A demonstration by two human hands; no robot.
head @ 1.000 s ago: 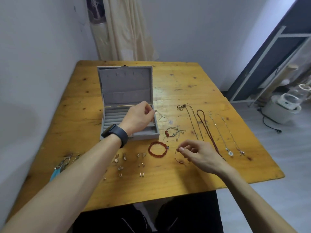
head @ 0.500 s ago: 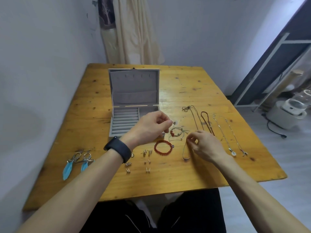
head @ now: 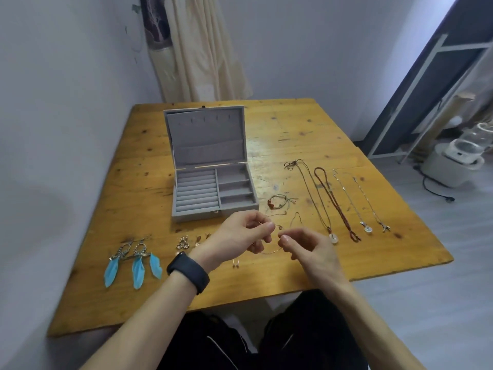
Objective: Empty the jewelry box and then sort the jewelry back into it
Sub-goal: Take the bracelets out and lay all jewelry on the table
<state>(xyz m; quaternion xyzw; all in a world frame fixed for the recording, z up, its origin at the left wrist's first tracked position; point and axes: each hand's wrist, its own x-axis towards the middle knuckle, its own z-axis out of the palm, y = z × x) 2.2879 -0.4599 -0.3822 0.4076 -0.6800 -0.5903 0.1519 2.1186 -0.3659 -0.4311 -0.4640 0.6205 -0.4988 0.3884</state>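
- Just before the open jewelry box (head: 197,212), over the desk (head: 293,134), my left grip (head: 236,236) and right grip (head: 310,249) both pinch a thin bracelet (head: 270,252)
- Box looks emptied, so I judge sorting is starting: next, coil it into a compartment

You wear a black smartwatch (head: 188,272) on your left wrist: a wide, matte band with a smooth, dark rectangular face, sitting snug round the arm. Your left hand (head: 237,236) and right hand (head: 313,251) are bare, as are both forearms down to the frame's edge. Below them, your black trousers (head: 306,340) show a thin pale line on each leg.
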